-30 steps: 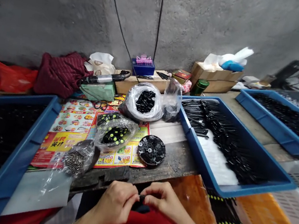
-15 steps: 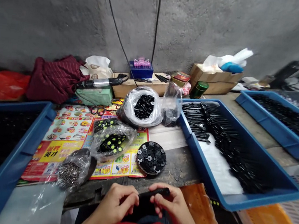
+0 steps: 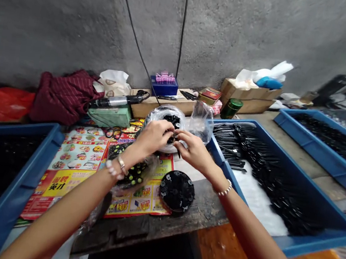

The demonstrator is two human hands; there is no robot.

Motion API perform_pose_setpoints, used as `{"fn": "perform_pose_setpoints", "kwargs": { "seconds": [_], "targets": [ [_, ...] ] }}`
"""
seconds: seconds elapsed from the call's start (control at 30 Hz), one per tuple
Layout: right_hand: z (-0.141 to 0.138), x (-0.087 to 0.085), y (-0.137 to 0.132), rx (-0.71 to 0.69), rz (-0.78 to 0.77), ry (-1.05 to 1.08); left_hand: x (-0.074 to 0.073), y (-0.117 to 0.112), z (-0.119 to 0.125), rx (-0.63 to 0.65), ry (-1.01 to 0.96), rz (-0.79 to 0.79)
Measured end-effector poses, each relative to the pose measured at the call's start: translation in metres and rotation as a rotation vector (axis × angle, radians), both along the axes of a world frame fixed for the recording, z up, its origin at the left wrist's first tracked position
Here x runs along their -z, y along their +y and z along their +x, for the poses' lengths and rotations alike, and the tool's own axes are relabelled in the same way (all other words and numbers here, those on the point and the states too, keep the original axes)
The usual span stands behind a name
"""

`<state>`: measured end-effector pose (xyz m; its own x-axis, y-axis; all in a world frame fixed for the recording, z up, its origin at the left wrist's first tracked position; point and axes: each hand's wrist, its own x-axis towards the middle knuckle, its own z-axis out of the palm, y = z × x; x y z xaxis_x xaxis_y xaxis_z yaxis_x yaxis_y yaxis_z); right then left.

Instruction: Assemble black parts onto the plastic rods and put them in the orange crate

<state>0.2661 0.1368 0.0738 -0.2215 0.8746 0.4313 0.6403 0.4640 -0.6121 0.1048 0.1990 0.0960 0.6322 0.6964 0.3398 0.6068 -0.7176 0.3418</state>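
Note:
Both hands reach out over a clear plastic bag (image 3: 155,114) of small black pieces (image 3: 173,122). The fingers of my left hand (image 3: 156,135) are pinched together at the bag's opening, and what lies between them is hidden. My right hand (image 3: 193,150) grips a slim black plastic part (image 3: 178,152), whose end shows below the fingers. The fingertips of the two hands almost meet. Nearer to me are a second bag with black pieces bearing yellow-green dots (image 3: 134,177), partly behind my left wrist, and a round container of flat black pieces (image 3: 177,191).
Right of the hands stands a blue tray (image 3: 282,171) of long black parts; another blue tray (image 3: 324,166) lies farther right. A dark-filled blue bin (image 3: 54,135) is at the left. Scissors (image 3: 113,132) and a green box (image 3: 109,116) sit near the wall.
Both hands have moved forward from the table's near edge to the bag of small black pieces. The black part held near my body has gone forward with them.

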Motion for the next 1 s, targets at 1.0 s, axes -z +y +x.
{"fn": "perform_pose_setpoints", "kwargs": {
  "seconds": [1.0],
  "targets": [
    [0.026, 0.023, 0.126, 0.240, -0.427, 0.622, 0.011, 0.138, -0.028, -0.037, -0.485, -0.603]
  ]
}}
